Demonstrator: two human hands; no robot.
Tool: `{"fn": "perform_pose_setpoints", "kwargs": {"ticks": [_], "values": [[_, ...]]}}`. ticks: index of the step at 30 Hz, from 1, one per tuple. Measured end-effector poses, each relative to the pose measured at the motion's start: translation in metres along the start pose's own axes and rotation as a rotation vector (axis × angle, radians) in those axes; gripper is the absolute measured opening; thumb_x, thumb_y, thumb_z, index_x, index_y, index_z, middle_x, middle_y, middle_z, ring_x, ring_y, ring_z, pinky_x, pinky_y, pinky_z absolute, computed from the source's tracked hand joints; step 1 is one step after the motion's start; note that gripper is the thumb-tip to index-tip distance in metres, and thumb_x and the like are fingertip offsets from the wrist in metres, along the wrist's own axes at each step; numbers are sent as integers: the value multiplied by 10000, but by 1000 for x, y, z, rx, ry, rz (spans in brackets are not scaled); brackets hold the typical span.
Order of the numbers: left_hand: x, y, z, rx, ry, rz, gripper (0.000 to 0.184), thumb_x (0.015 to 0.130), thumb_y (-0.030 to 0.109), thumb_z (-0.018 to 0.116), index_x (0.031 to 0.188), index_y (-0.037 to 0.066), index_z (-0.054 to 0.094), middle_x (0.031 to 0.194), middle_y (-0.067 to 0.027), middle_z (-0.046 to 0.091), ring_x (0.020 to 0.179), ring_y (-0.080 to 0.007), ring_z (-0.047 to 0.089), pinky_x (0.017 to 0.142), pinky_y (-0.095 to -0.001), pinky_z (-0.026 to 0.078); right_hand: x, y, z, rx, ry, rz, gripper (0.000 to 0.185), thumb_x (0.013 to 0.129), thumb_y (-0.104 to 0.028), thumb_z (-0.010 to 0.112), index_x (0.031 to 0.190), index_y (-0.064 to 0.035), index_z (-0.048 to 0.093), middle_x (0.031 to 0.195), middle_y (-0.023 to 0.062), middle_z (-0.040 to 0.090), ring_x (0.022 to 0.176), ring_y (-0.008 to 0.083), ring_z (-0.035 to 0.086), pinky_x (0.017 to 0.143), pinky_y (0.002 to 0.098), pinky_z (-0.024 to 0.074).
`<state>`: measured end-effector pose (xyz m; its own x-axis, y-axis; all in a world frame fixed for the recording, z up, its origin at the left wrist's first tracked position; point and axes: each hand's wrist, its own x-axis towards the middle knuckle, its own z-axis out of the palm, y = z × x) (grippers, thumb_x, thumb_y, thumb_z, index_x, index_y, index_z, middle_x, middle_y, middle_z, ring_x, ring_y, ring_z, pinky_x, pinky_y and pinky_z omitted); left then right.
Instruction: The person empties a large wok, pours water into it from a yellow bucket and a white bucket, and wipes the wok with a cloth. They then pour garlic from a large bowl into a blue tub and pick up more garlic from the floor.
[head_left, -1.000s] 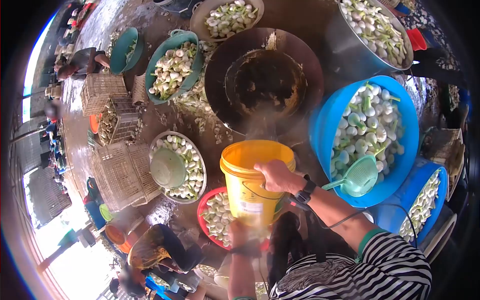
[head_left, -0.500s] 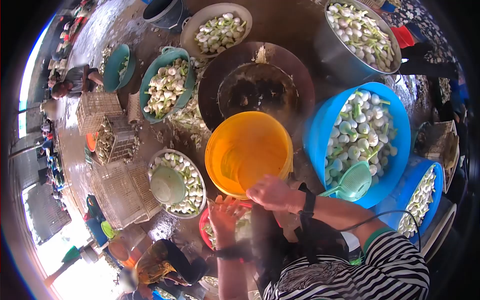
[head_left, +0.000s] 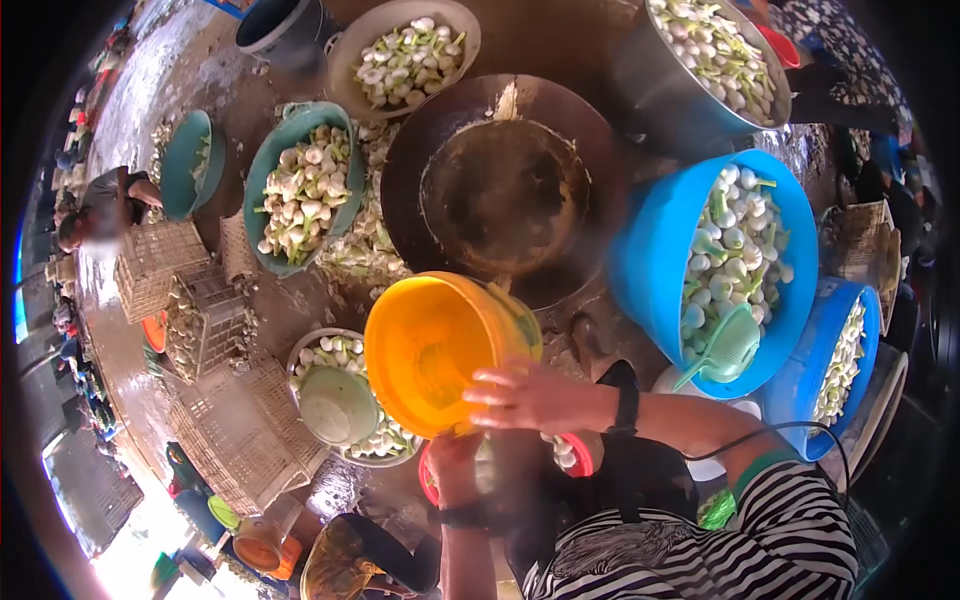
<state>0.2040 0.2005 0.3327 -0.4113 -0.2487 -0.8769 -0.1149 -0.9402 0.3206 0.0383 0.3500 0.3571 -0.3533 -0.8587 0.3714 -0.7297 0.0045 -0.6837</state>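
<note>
A yellow-orange bucket (head_left: pixel 425 345) is tilted in front of me, its mouth facing me and to the left. No contents show in the part of its inside that I see. My left hand (head_left: pixel 458 464) is closed on the bucket's near rim. Over the bucket's right side lies my right hand (head_left: pixel 535 398), fingers stretched out; whether it touches the wall I cannot tell. Beneath my hands stands a red basin (head_left: pixel 575 455), partly hidden, with pale bulbs in it. A dark wide pan (head_left: pixel 405 190) with a brown, stained middle sits just beyond the bucket.
Blue tubs (head_left: pixel 640 260) of white, green-stemmed bulbs stand right, one with a green strainer (head_left: pixel 730 345). A metal pot (head_left: pixel 660 95), a green tub (head_left: pixel 262 165) and a basin (head_left: pixel 345 60) hold more. Wicker baskets (head_left: pixel 240 425) and a seated person (head_left: pixel 105 200) are left.
The bucket has moved left and toward me and tipped over to the left. My left hand has closed on its rim. My right hand's fingers have straightened, and my view has shifted.
</note>
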Motion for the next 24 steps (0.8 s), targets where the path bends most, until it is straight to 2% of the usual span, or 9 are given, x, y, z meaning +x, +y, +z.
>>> {"fn": "perform_pose_setpoints", "kwargs": {"ticks": [2, 4, 6, 10, 13, 19, 22, 23, 24], "values": [[9, 19, -11, 121, 51, 109, 298, 838, 144, 428, 1062, -32, 515, 1002, -146, 578, 854, -243, 589, 794, -400, 505, -12, 9, 9, 4, -25, 237, 321, 682, -33, 563, 1002, -60, 555, 1084, 117, 536, 995, 271, 504, 852, 417, 383], [52, 28, -53, 6, 146, 141, 275, 821, 132, 435, 1033, -22, 521, 966, -144, 602, 850, -259, 597, 772, -430, 517, -39, 25, 27, 64, -157, 682, 381, 665, 5, 567, 1042, -39, 532, 1070, 137, 547, 1007, 309, 497, 840, 406, 394], [91, 43, -53, 8, 283, 161, 273, 814, 132, 440, 1023, -24, 522, 963, -148, 611, 853, -267, 601, 766, -434, 521, -74, 43, 39, 25, -265, 857, 388, 658, -1, 569, 1044, -28, 538, 1038, 161, 560, 983, 341, 506, 824, 400, 415], [159, 74, -78, -156, 39, 244, 295, 838, 173, 456, 1078, 10, 509, 1064, -135, 584, 958, -241, 576, 795, -380, 503, -135, 63, 63, -74, -325, 1090, 353, 690, -72, 596, 1037, -26, 552, 1024, 171, 574, 975, 345, 522, 813, 413, 436], [205, 103, -85, -388, 238, 302, 277, 858, 148, 448, 1053, -38, 509, 1087, -167, 568, 989, -288, 560, 860, -420, 497, -154, 76, 75, -95, -391, 1285, 349, 725, -151, 612, 1050, -38, 557, 1047, 183, 572, 1004, 347, 519, 822, 419, 436], [308, 116, -77, -330, 223, 321, 293, 852, 145, 479, 1082, -34, 505, 1045, -138, 571, 981, -262, 543, 868, -385, 484, -133, 158, 123, -159, -604, 1246, 416, 692, -80, 616, 1096, -34, 527, 1081, 163, 554, 1032, 330, 506, 861, 404, 418], [352, 116, -106, -234, 92, 384, 324, 855, 195, 484, 1084, -33, 501, 1053, -139, 563, 977, -268, 539, 844, -371, 490, -136, 200, 154, -237, -443, 963, 450, 664, -44, 597, 1106, -57, 512, 1098, 143, 531, 1030, 301, 492, 824, 406, 415], [366, 112, -113, -216, 16, 396, 336, 857, 215, 485, 1083, -33, 500, 1057, -139, 560, 978, -271, 538, 835, -366, 492, -136, 211, 162, -252, -507, 966, 453, 655, -46, 597, 1099, -58, 512, 1074, 134, 529, 1008, 290, 495, 799, 400, 414], [367, 104, -108, -297, 114, 359, 352, 863, 253, 473, 1084, -20, 502, 1073, -138, 556, 985, -274, 534, 838, -363, 486, -138, 222, 170, -270, -575, 963, 455, 646, -47, 597, 1092, -58, 512, 1050, 125, 527, 987, 279, 498, 774, 394, 414]]}}
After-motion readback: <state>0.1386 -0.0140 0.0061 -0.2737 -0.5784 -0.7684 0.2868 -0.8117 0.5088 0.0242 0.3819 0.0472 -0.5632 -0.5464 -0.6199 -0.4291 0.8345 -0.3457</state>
